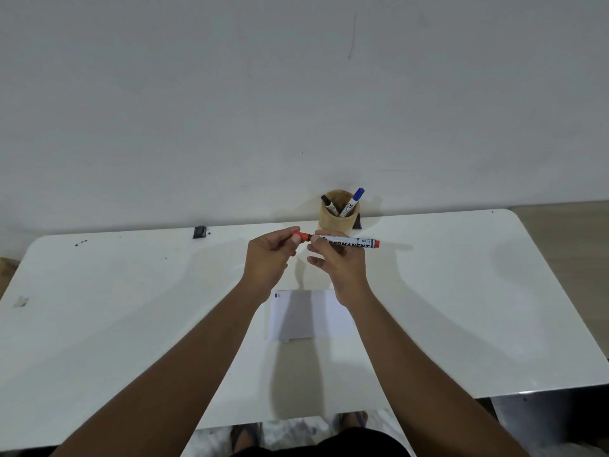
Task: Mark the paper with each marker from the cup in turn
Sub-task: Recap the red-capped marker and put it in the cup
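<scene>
both hands are raised over the middle of the desk (pixel 99 324), a little back from its far edge. the right hand (pixel 339 265) pinches the white barrel of a red marker (pixel 349 242) between thumb and fingertips, holding it level, its red tail pointing toward the right side of the desk; the word "permanent" runs along the barrel. the left hand (pixel 268 258) pinches the marker's red cap (pixel 301 236) at the other end. the cap sits right at the barrel's nose, with a dark collar showing between them; whether it is fully seated or just parting i cannot tell.

behind the hands, at the far edge of the desk against the wall, stands a brown cup (pixel 337 219). a blue-capped marker (pixel 353 202) leans in it to the right, and a black-capped marker (pixel 329 205) leans to the left.

the white paper (pixel 311 316) lies flat near the middle of the desk, closer to the near edge than the hands, partly under their shadow. small blue and red strokes (pixel 277 295) sit in its far left corner.

a small black object (pixel 199 232) rests at the far edge, well to the left of the cup.
</scene>
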